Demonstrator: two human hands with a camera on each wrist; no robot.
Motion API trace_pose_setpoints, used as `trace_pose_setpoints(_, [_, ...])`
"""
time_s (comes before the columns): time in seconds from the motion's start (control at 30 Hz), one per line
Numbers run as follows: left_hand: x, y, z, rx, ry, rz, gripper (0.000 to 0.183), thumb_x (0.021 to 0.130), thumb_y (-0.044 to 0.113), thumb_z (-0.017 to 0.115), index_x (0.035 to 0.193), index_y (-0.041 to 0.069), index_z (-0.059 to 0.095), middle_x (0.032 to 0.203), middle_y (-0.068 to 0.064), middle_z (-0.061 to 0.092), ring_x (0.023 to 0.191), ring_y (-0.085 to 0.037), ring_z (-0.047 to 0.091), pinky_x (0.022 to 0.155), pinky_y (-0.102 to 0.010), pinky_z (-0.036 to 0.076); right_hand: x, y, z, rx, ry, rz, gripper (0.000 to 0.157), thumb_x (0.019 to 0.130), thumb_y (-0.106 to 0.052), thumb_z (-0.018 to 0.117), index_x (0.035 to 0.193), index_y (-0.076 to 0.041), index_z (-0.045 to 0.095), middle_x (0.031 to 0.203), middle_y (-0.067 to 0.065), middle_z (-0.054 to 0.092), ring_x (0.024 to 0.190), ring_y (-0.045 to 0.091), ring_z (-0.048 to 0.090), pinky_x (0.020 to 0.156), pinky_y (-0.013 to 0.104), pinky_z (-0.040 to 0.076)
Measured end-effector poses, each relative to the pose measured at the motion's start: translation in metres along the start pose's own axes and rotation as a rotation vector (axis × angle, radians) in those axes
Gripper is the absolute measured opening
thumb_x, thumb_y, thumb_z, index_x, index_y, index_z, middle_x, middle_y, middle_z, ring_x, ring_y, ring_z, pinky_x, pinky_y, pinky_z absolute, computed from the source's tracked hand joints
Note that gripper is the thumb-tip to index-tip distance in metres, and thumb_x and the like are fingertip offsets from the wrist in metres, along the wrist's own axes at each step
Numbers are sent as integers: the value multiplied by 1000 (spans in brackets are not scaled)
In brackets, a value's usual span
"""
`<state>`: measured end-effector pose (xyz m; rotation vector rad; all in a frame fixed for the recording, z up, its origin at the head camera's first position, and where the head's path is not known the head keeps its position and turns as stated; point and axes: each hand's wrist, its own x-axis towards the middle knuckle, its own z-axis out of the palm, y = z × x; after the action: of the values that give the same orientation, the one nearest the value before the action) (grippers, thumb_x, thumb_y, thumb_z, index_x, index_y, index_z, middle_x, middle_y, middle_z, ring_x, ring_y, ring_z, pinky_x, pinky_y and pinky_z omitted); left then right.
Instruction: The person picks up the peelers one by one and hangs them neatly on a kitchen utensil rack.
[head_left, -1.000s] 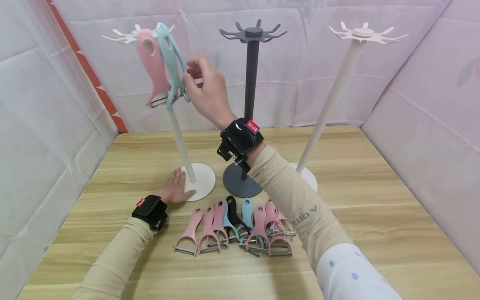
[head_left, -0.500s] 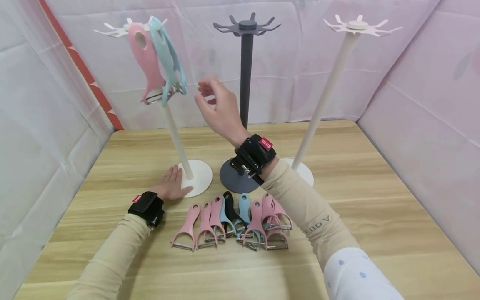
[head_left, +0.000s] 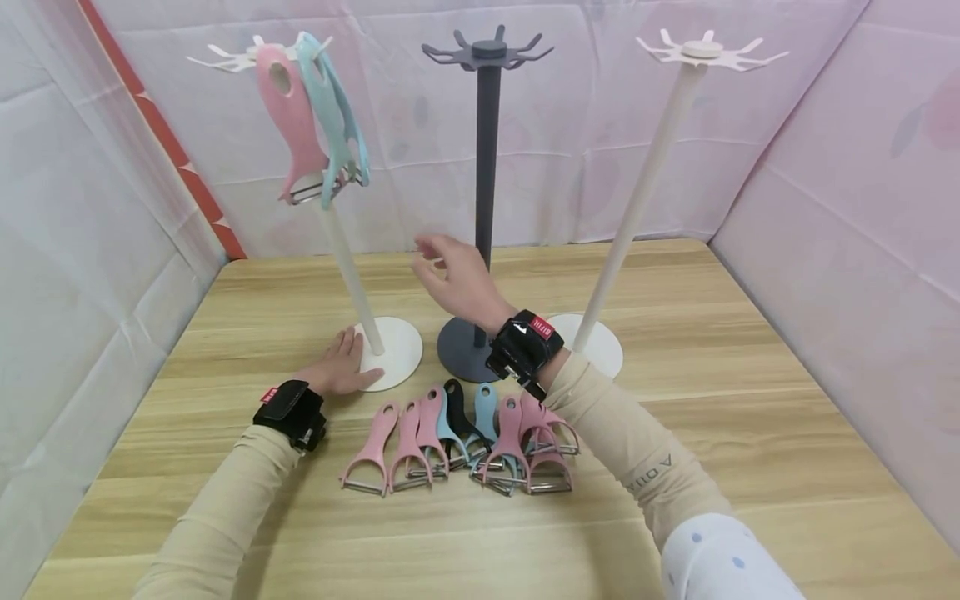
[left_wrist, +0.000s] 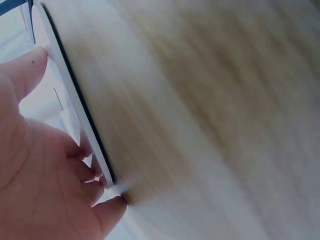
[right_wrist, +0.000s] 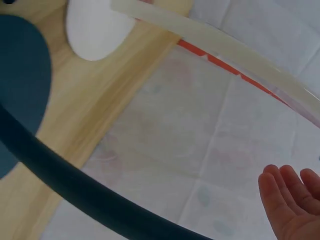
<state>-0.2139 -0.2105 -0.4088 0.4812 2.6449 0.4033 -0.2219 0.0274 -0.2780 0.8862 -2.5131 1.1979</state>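
My left hand [head_left: 341,364] rests with spread fingers on the round base [head_left: 405,354] of the left white stand; in the left wrist view its fingertips lie along the base's edge. Relaxed and holding nothing, my right hand [head_left: 461,279] hovers in front of the dark grey stand [head_left: 487,158]. From the left stand's hooks hang a pink peeler [head_left: 288,117] and light blue peelers [head_left: 326,108], overlapping each other. Several more peelers lie in a pile on the table: pink ones [head_left: 375,442], light blue ones [head_left: 486,408] and a black one [head_left: 457,408].
A second white stand [head_left: 652,167] with bare hooks rises at the right, its base partly behind my right forearm. The wooden table [head_left: 750,400] is enclosed by pale cloth walls [head_left: 847,167]. A red strip [head_left: 172,142] runs down the back left corner.
My right hand has left the light blue peeler at the left stand and moved down and right. That peeler now hangs free. My left hand stays on the base.
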Motion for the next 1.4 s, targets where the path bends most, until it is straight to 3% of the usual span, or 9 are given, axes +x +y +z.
trace_pose_setpoints(0.23, [-4,-6,-1,-16,105,63,74,95,31,42,132,-25,10,138,-44,0,129,-53,0,106,-54,8,-6,18,18,-59,-231,85,41,94,-18,49,130,3,46,126,17,52,113,25,51,91,30,42])
trace_pose_setpoints(0.33, [-11,-2,-3,51,189,59,56,94,27,44,121,-21,40,126,-40,37,121,-48,33,100,-51,28,-7,23,25,-96,-345,119,43,94,-20,50,131,3,45,128,17,51,115,26,49,93,31,41])
trace_pose_setpoints(0.43, [-22,6,-4,106,292,26,34,92,26,48,90,-6,61,84,-20,60,81,-33,58,73,-44,46,-7,30,36,-154,-444,121,45,93,-21,51,131,4,45,130,17,49,119,27,47,97,33,38])
trace_pose_setpoints(0.53, [-35,15,0,110,386,-3,29,89,25,53,68,5,56,58,-4,49,52,-19,47,49,-35,40,-9,38,49,-212,-529,110,47,93,-21,52,131,5,44,131,18,48,122,28,43,100,34,34])
trace_pose_setpoints(0.67, [-51,27,11,76,445,-1,29,88,25,56,64,9,53,51,2,41,45,-12,39,42,-27,31,-13,47,66,-299,-649,92,49,94,-22,50,133,6,40,135,20,42,126,29,38,103,34,31])
trace_pose_setpoints(0.87, [-71,46,25,-3,412,4,27,87,25,58,64,11,53,53,2,40,46,-11,39,43,-26,33,-16,58,87,-436,-794,70,57,93,-27,52,137,3,35,142,20,31,131,29,29,106,32,25])
trace_pose_setpoints(1.1, [-90,69,35,-22,266,0,27,85,29,61,69,11,49,57,1,42,49,-12,40,44,-27,33,-25,81,110,-561,-844,24,75,89,-42,52,142,4,23,148,20,14,137,30,11,110,30,12])
trace_pose_setpoints(1.23, [-97,81,41,-19,212,-42,30,84,32,63,86,2,57,61,0,45,54,-13,44,48,-29,37,-29,88,116,-609,-855,4,80,89,-47,49,142,5,20,149,22,10,137,31,7,110,30,11])
trace_pose_setpoints(1.4, [-99,90,47,40,230,-31,60,81,36,67,115,-11,54,83,-11,60,74,-22,58,63,-39,48,-34,88,117,-626,-868,25,79,90,-50,47,143,2,20,150,19,8,137,30,7,109,31,15])
